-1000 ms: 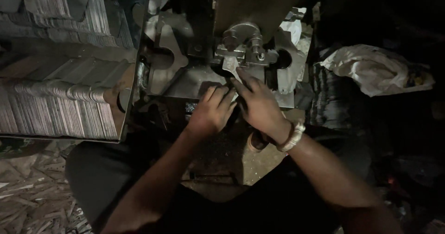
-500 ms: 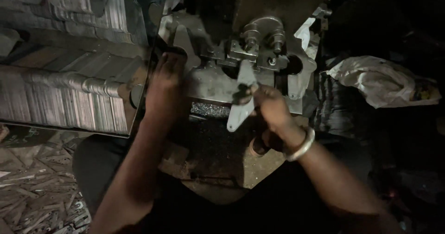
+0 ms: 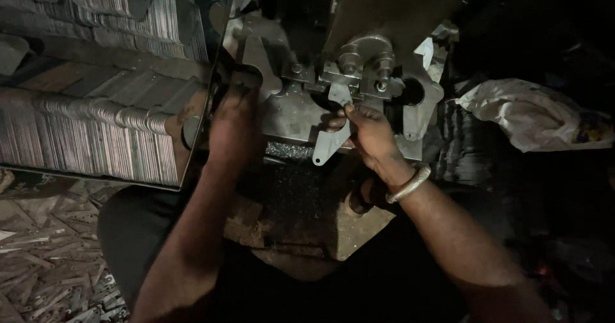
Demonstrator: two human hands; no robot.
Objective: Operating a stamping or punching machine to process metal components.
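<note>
At frame centre, pinching a flat metal blank [image 3: 332,142] in the right hand [image 3: 371,134] under the press die [image 3: 359,73], resting the left hand [image 3: 232,128], fingers together, beside it.

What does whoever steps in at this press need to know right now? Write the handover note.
Right hand: grips a flat metal blank with a small hole at its lower end, upper end at the die of the press.
Left hand: rests at the left edge of the press bed, by the tray of stacked metal strips; whether it holds anything cannot be told.
Done: nothing certain; metal offcuts litter the floor lower left.
Left: the blank is still in hand, apparently not yet released in the die. A crumpled white bag lies to the right.
</note>
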